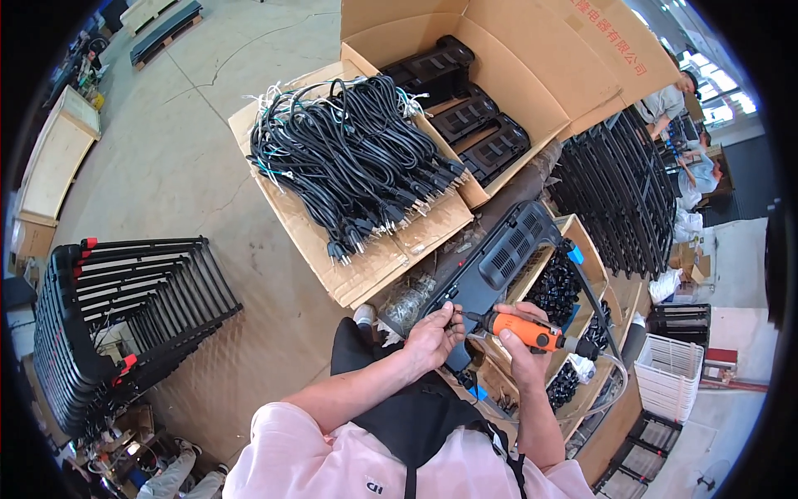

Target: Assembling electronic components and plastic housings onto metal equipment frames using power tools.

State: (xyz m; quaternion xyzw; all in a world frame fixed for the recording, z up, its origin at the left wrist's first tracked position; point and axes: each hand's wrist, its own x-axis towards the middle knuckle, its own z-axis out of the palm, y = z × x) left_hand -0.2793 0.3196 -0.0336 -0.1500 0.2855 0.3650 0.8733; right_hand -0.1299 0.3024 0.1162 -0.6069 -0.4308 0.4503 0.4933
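Observation:
My right hand (529, 348) is wrapped round an orange power screwdriver (522, 330) with a black nose and a clear hose at its back end. The driver lies nearly level, its tip pointing left toward my left hand (434, 338). My left fingers are pinched together just beside that tip; whatever they hold is too small to make out. Just beyond both hands lies a long black plastic housing (492, 264) with vent slots, slanting up to the right. My left fingertips are at its near edge; whether they touch it I cannot tell.
Coiled black power cords (353, 158) cover a cardboard sheet, beside a carton (532, 62) of black housings. Wooden bins (586, 249) hold small black parts. Black frames (619, 191) are stacked at right; more frames (125, 316) stand left. Other people are at the far right and lower left.

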